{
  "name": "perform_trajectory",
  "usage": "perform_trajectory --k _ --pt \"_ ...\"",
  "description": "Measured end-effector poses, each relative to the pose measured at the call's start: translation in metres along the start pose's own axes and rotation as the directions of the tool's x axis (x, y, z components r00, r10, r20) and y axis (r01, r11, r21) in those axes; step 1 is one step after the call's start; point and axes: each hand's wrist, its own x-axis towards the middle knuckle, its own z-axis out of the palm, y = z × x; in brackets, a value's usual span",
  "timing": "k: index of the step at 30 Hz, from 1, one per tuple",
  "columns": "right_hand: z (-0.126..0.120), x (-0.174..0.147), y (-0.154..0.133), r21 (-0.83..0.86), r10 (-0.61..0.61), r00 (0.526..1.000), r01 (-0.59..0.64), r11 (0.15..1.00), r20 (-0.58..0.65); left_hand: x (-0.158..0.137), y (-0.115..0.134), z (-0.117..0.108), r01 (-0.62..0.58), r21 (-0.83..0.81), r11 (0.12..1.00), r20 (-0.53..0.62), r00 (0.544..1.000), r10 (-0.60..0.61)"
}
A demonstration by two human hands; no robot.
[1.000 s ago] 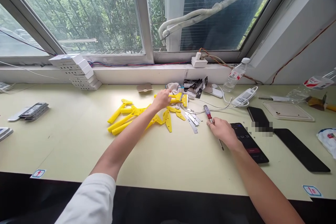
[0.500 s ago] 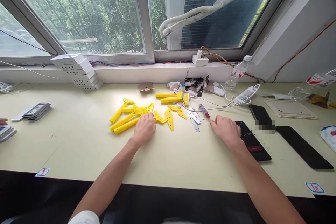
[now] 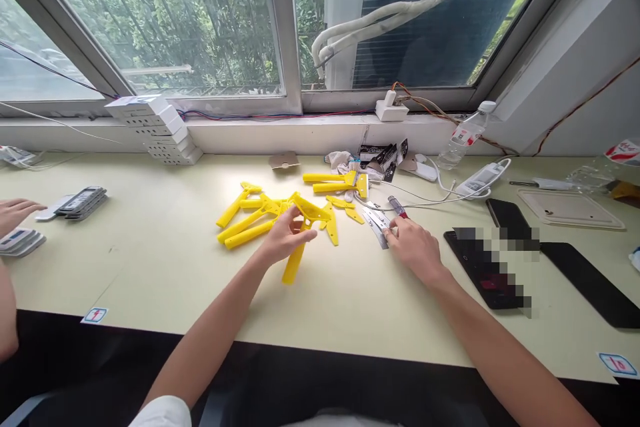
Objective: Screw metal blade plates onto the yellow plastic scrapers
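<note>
My left hand [image 3: 287,238] is closed around a yellow scraper handle [image 3: 294,263], its wide head tilted up above the table. Beside it lie more yellow scraper handles [image 3: 250,233] in a loose pile, and several flat yellow head pieces [image 3: 332,230]. My right hand [image 3: 414,248] is closed, with its fingertips at the near end of the thin metal scraper blades [image 3: 376,221]; exactly how they grip a blade is partly hidden. A screwdriver [image 3: 397,205] with a clear and red handle lies just beyond these fingers, partly covered by the hand.
Two yellow scrapers [image 3: 335,181] lie farther back near crumpled packaging and a power strip [image 3: 483,179]. A plastic bottle [image 3: 465,137] stands behind. Dark phones [image 3: 480,267] lie at right. Another person's hand [image 3: 17,213] is at far left by stacked grey pieces [image 3: 23,242]. White boxes [image 3: 157,130] stand by the window.
My left hand has lifted a scraper handle from the pile and turned it upward. My right hand has shifted left from the screwdriver to the blades. Another person's hand has come farther in at left.
</note>
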Motion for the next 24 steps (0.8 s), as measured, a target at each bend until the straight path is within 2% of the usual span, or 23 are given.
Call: perform_trajectory --k 3,5,8,11,15,19,22,24 --pt "0.006 0.002 -0.001 0.009 -0.003 1.0 0.004 1.0 -0.008 -0.002 -0.014 0.022 0.056 -0.214 0.975 0.083 0.996 -0.039" --pt "0.01 0.004 -0.002 0.024 0.003 1.0 -0.003 1.0 -0.02 -0.004 -0.025 0.036 0.107 -0.264 0.959 0.154 0.986 -0.067" --pt "0.015 0.007 -0.002 0.041 0.022 0.999 -0.021 0.999 -0.046 -0.005 -0.035 0.049 0.15 -0.188 0.971 0.289 0.953 -0.092" --pt "0.018 0.009 -0.002 0.091 0.032 0.996 -0.025 0.996 -0.082 -0.004 -0.037 0.052 0.126 -0.07 0.99 0.382 0.92 -0.09" --pt "0.02 0.01 -0.001 0.154 0.047 0.99 -0.026 0.988 -0.136 -0.002 -0.038 0.05 0.099 -0.106 0.99 0.392 0.919 -0.05" --pt "0.017 0.008 0.002 0.232 0.079 0.969 -0.023 0.972 -0.233 -0.001 -0.041 0.051 0.148 -0.184 0.972 0.373 0.925 -0.07" --pt "0.012 0.008 0.006 0.327 0.084 0.938 0.033 0.945 -0.337 0.0 -0.039 0.053 0.154 -0.209 0.966 0.313 0.946 -0.083" --pt "0.009 0.007 0.006 0.415 0.078 0.906 0.113 0.903 -0.417 0.001 -0.036 0.055 0.196 -0.22 0.956 0.278 0.952 -0.131"
